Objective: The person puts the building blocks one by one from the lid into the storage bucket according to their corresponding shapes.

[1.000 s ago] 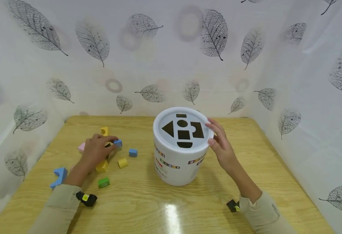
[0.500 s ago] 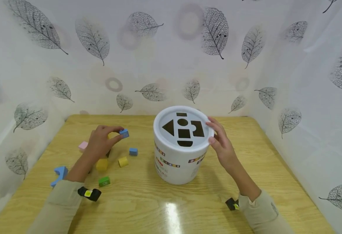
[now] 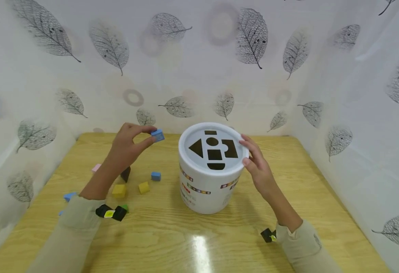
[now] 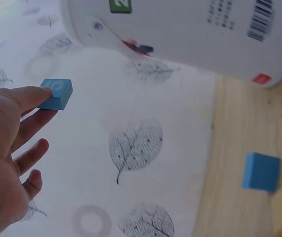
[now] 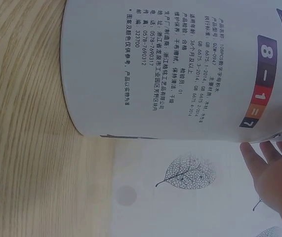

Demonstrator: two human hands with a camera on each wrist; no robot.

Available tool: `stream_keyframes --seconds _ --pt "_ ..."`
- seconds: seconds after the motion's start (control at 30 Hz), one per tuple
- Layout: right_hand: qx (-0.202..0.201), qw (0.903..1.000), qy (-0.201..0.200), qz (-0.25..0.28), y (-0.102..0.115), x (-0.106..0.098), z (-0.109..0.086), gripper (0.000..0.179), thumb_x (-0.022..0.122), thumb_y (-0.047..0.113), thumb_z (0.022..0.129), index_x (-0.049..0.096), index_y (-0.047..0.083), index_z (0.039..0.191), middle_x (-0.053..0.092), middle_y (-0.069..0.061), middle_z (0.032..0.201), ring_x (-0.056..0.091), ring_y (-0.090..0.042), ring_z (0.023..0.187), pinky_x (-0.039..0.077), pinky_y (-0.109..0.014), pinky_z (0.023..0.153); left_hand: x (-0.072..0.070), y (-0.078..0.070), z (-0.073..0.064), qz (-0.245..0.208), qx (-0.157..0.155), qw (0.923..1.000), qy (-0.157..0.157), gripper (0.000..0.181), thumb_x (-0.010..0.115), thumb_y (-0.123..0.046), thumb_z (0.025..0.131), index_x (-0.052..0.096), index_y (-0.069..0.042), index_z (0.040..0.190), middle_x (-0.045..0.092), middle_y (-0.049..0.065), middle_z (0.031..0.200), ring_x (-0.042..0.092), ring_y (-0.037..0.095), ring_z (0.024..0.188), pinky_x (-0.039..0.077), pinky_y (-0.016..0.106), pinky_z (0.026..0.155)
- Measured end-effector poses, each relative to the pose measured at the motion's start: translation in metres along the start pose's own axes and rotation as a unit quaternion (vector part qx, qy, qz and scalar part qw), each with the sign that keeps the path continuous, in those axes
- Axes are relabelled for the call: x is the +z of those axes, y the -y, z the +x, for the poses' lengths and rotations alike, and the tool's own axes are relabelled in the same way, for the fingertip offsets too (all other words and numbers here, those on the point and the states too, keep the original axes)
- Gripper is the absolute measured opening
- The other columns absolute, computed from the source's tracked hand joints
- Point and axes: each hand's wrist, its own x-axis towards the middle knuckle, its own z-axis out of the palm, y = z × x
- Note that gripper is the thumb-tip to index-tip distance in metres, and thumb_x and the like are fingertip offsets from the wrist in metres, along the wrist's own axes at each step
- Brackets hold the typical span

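Note:
My left hand [image 3: 127, 143] pinches a small blue block [image 3: 157, 135] between thumb and forefinger, raised above the table to the left of a white bucket [image 3: 204, 197]. In the left wrist view, a pale mark shows on the blue block [image 4: 57, 94], and the other fingers of the left hand [image 4: 5, 148] are spread beneath. The bucket's lid [image 3: 199, 163] has several cut-out shapes, including a triangle and a circle. At the lid's right edge, my right hand [image 3: 262, 172] rests with fingertips and thumb apart on the rim.
On the table left of the bucket lie another blue block [image 3: 156, 176], yellow blocks [image 3: 144, 187] and a dark wedge [image 3: 125, 174]. A pink block [image 3: 96, 167] and blue pieces [image 3: 69, 196] are partly behind the left arm. A leaf-print cloth [image 3: 199, 76] surrounds the table.
The left hand has lifted the blue block from among the others and carried it up and right, toward the bucket. My right hand keeps its place on the rim.

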Motion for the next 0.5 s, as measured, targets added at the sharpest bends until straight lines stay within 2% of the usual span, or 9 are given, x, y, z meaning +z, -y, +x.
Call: stream_keyframes --seconds 0.17,0.27,0.5 --pt "0.002 1.0000 -0.001 -0.008 -0.001 -0.001 -0.001 0.050 0.044 0.009 0.101 0.043 0.010 0.151 0.027 0.001 0.165 0.021 -0.024 0.154 0.038 -0.019 0.110 0.004 -0.022 0.016 -0.013 0.031 0.9994 0.012 0.034 0.071 -0.028 0.096 0.070 -0.017 0.127 0.068 0.003 0.122 0.043 0.021 0.111 0.039 0.046 0.092" --pt "0.000 1.0000 0.000 -0.010 -0.002 -0.001 -0.001 0.050 0.043 0.009 0.102 0.043 0.010 0.151 0.027 0.001 0.165 0.020 -0.023 0.154 0.037 -0.019 0.111 0.009 -0.031 0.025 -0.016 0.043 0.9988 0.016 0.035 0.072 -0.028 0.095 0.070 -0.017 0.128 0.067 0.003 0.122 0.043 0.021 0.114 0.040 0.047 0.095" --pt "-0.007 0.9999 0.000 -0.009 -0.003 -0.001 0.000 0.049 0.043 0.008 0.102 0.043 0.008 0.151 0.027 0.000 0.165 0.021 -0.025 0.154 0.038 -0.018 0.110 0.023 -0.049 0.045 -0.033 0.040 0.9981 0.033 0.035 0.071 -0.031 0.096 0.070 -0.018 0.128 0.065 0.003 0.122 0.043 0.022 0.117 0.042 0.049 0.097"
